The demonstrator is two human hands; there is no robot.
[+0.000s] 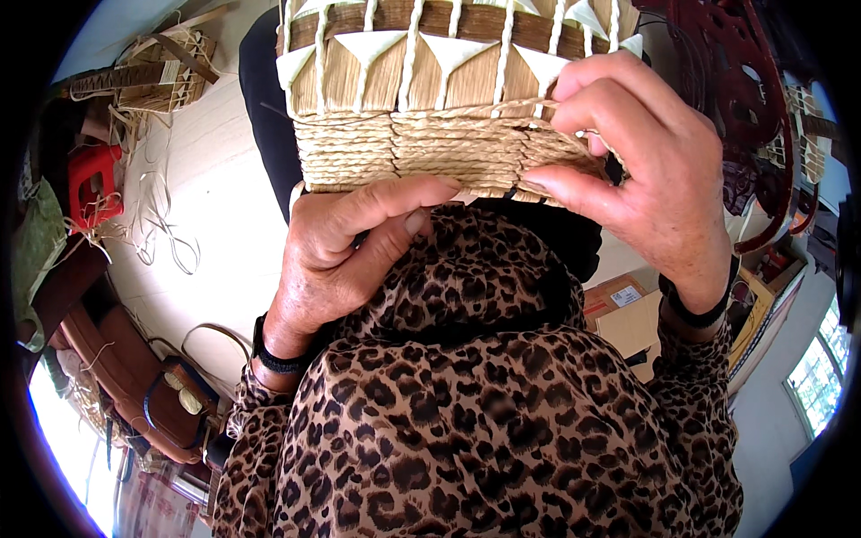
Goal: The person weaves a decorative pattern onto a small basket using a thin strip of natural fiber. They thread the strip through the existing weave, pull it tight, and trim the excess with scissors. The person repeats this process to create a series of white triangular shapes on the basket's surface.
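Observation:
A woven straw basket (413, 148) lies across my lap at the top of the view. Its near band is rows of twisted straw cord; beyond that run flat straw panels with white triangles and white braided cords. My left hand (345, 242) is closed at the basket's near edge, its index finger along the rim and the thumb below; its other fingertips are hidden. At the right end, my right hand (650, 170) curls round a loose twisted straw cord (603, 143). Its thumb presses the cord rows, and its index finger bends over the band's far side.
Another woven basket (170, 72) with a dark handle sits at the far left, near a red plastic container (95, 186). Loose straw strands (166, 224) lie on the pale floor. Dark carved furniture (731, 90) stands at the right, with cardboard (623, 314) below it.

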